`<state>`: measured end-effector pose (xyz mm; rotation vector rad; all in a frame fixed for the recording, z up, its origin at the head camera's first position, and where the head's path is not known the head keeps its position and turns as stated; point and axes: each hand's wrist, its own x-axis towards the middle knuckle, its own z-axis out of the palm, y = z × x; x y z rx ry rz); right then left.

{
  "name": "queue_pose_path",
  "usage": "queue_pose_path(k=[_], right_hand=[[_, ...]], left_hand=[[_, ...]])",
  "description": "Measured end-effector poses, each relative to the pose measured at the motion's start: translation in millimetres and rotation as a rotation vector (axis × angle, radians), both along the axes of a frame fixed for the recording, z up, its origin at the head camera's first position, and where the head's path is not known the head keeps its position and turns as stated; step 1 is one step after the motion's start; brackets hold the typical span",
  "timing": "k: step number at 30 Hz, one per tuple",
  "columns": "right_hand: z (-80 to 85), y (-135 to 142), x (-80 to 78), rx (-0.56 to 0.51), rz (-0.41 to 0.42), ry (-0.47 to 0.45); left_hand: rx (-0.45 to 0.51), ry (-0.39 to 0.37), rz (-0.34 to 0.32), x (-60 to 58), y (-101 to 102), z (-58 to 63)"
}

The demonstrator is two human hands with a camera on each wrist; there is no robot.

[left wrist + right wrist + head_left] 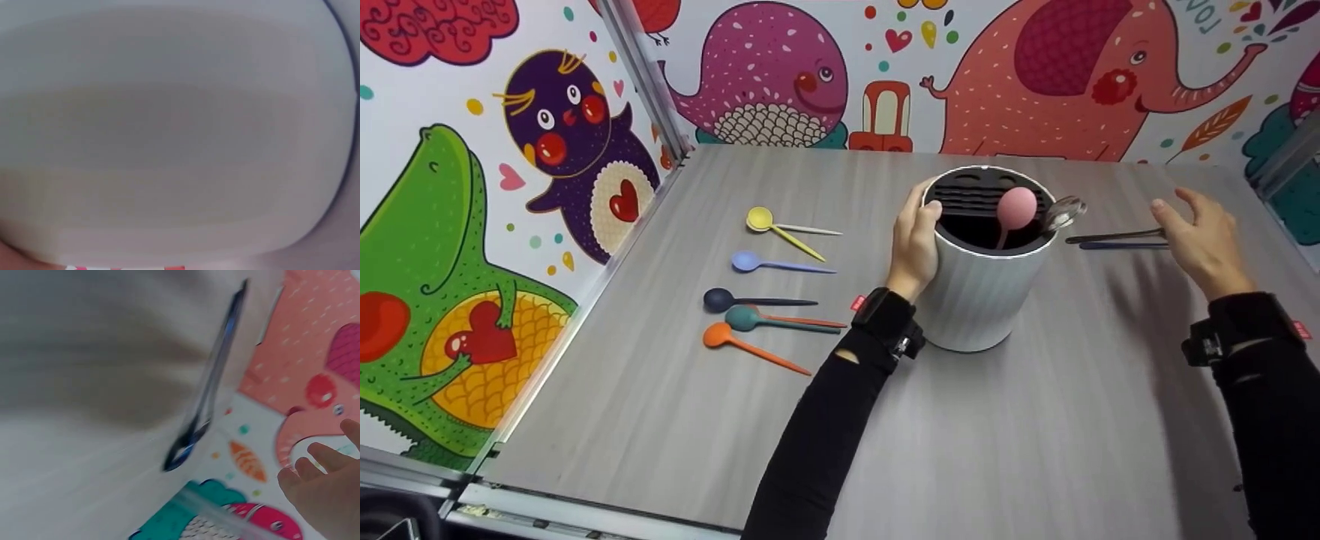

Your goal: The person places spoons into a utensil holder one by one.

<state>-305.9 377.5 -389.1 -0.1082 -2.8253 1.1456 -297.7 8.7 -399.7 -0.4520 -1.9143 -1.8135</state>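
Observation:
My left hand grips the left side of a white cylindrical utensil holder, its thumb at the rim. The holder's ribbed wall fills the left wrist view. A pink spoon and shiny metal cutlery stand in the black slotted top. To the right, my right hand hovers with its fingers apart, near a metal utensil and a dark blue handle; their far ends are hidden behind it. In the right wrist view the metal utensil lies apart from the fingers.
Left of the holder lie several spoons: yellow, a pale handle, light blue, navy, teal over an orange-red handle, and orange. Cartoon-printed panels bound the grey table.

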Motion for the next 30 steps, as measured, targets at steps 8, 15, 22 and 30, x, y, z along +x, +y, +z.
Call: queue_pose_path(k=[8, 15, 22, 30], right_hand=[[-17.2, 27.0, -7.3, 0.137, 0.023, -0.088], [-22.6, 33.9, -13.1, 0.262, -0.068, -0.158], [-29.7, 34.9, -22.7, 0.299, -0.066, -0.250], [-49.4, 46.9, -28.7, 0.333, -0.011, -0.349]], left_hand=[[0.012, 0.007, 0.002, 0.2, -2.1, 0.7], [-0.004, 0.005, 0.000, 0.4, -0.9, 0.1], [-0.004, 0.007, -0.001, -1.5, -1.1, 1.0], [-0.003, -0.002, -0.008, 0.4, 0.0, 1.3]])
